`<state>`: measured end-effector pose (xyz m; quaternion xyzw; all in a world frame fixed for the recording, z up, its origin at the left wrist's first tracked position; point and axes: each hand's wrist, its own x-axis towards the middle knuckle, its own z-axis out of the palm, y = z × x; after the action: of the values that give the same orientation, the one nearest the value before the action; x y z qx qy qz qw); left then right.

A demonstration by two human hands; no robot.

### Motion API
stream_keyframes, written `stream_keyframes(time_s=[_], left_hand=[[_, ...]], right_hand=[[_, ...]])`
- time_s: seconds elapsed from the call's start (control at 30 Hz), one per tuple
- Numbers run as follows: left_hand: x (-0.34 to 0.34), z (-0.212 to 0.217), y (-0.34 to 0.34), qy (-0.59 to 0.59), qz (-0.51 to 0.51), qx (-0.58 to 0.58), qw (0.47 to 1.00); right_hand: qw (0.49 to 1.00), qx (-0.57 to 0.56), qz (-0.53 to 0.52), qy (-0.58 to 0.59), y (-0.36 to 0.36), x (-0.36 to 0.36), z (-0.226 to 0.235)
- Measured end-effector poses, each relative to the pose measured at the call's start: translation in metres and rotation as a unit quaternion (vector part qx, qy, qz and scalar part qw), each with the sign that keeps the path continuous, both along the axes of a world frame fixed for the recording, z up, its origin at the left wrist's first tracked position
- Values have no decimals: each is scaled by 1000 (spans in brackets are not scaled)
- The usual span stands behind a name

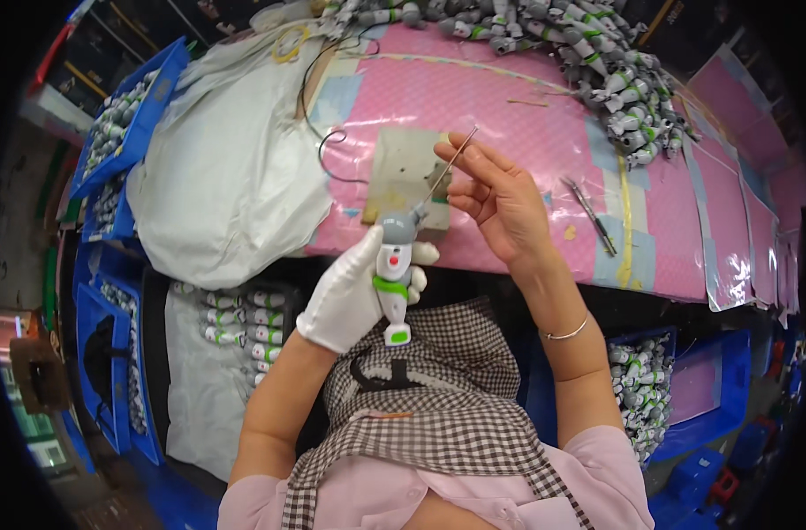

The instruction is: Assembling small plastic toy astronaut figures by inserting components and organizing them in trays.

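My left hand (343, 299), in a white glove, is closed around a small plastic figure (393, 260). The figure has a grey rounded top, a white body with a red spot, a green band and a green patch at its lower end. It is held nearly upright in the view, over my lap at the table's front edge. My bare right hand (507, 196) pinches a thin metal rod (444, 177) between thumb and fingers. The rod slants down to the left, its lower end at the figure's grey top; whether it goes in, I cannot tell.
A pale block (401, 150) lies on the pink-covered table (473, 88), a black cable (307, 97) beside it. A pen-like tool (590, 216) lies to the right. Many similar figures (628, 97) are heaped at the far right; blue crates (151, 106) and white sheeting (235, 159) stand left.
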<state>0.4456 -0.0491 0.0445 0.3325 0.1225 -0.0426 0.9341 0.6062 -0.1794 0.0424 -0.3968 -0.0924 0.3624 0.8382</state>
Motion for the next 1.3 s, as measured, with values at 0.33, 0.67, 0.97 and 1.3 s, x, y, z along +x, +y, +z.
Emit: stream_keyframes(time_s=[0.33, 0.67, 0.97, 1.3], left_hand=[[3, 0, -28, 114, -111, 330, 930], [21, 11, 1, 71, -20, 240, 968], [32, 11, 4, 71, -39, 279, 957], [30, 3, 5, 38, -31, 228, 973]], right_hand=[[971, -191, -12, -146, -26, 8, -7], [761, -343, -48, -548, -11, 21, -15], [808, -382, 238, -380, -3, 55, 6], [854, -347, 184, -340, -16, 54, -3]])
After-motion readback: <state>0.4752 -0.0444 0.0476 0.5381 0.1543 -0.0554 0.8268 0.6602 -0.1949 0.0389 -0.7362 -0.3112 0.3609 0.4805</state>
